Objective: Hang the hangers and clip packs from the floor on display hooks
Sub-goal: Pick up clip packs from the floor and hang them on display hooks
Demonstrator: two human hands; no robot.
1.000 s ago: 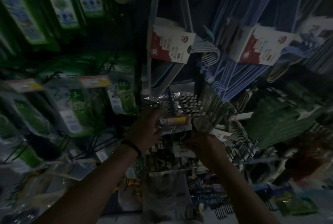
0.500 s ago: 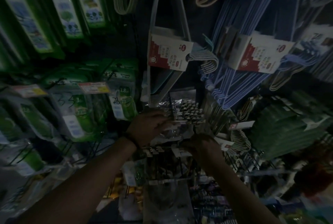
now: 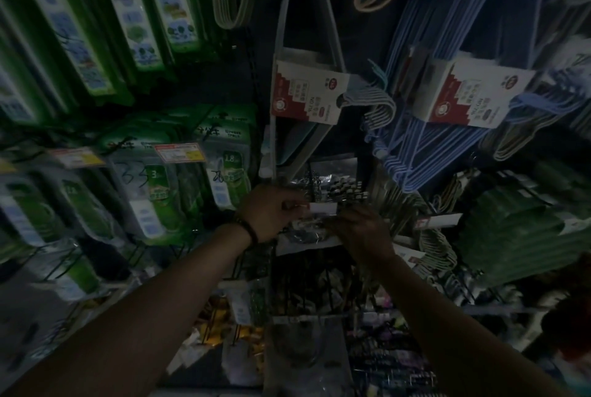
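A clear plastic pack of small metal clips (image 3: pixel 315 232) is held mid-display, pinched at the top by the left hand (image 3: pixel 271 212) and gripped by the right hand (image 3: pixel 363 232). It is judged light, crinkly and slippery, and best taken by its header. A white price tag (image 3: pixel 323 208), blue wire hangers (image 3: pixel 415 147) and green packets (image 3: pixel 160 192) crowd close.

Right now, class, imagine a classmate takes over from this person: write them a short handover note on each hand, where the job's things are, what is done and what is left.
Left hand: pinches the top of the clip pack beside a white tag.
Right hand: at the pack's lower edge; grip too dark to tell.
Blue hangers already hang at upper right.
Left to do: it is unclear whether the pack sits on its hook, so check, release, then hang any remaining floor items.
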